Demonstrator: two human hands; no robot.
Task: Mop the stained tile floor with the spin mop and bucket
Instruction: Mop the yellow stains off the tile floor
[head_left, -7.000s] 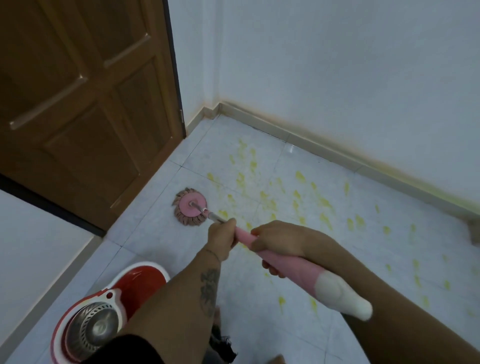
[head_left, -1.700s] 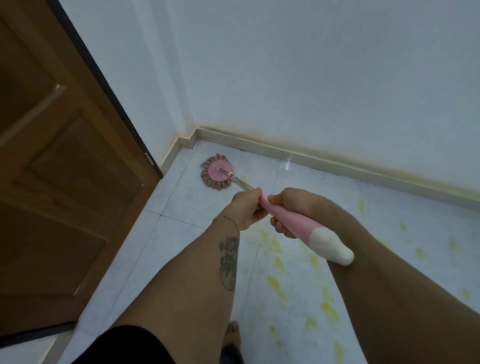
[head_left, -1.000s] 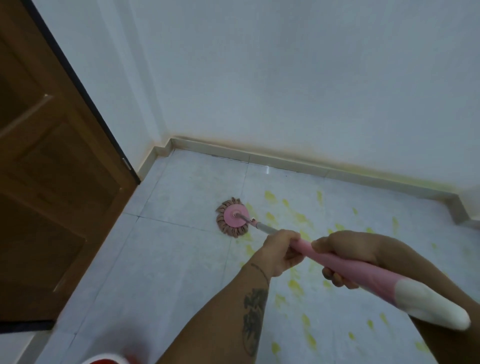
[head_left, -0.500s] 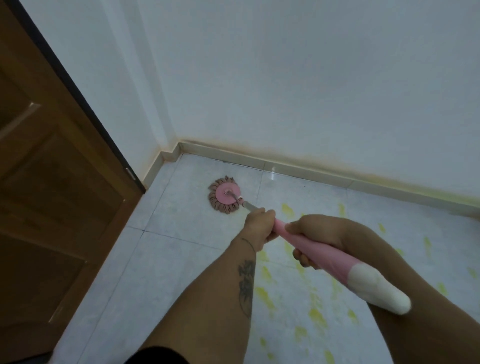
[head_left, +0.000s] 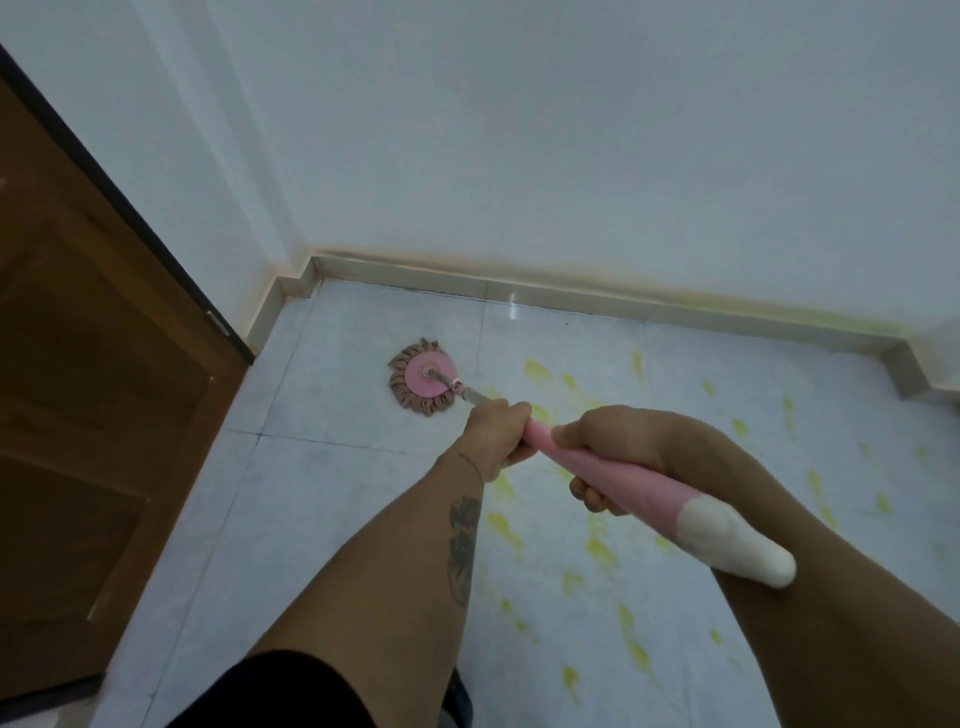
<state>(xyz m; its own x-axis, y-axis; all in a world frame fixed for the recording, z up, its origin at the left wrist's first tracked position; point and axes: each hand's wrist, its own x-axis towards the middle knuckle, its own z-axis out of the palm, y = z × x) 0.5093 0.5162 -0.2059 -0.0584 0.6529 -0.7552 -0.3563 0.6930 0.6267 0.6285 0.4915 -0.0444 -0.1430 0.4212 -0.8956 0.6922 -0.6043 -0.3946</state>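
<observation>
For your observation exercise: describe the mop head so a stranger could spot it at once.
Start at the brown door on the left, then follow the tile floor toward the corner. The mop head lies flat there: a pink disc fringed with brownish strands, unlike the scattered yellow stains.

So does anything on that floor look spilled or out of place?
Yes: yellow stains are spattered across the pale floor tiles, mostly right of the mop head. The tiles near the door look clean.

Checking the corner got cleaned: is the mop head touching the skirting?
Apart. The head view shows bare tile between the mop head and the skirting.
</observation>
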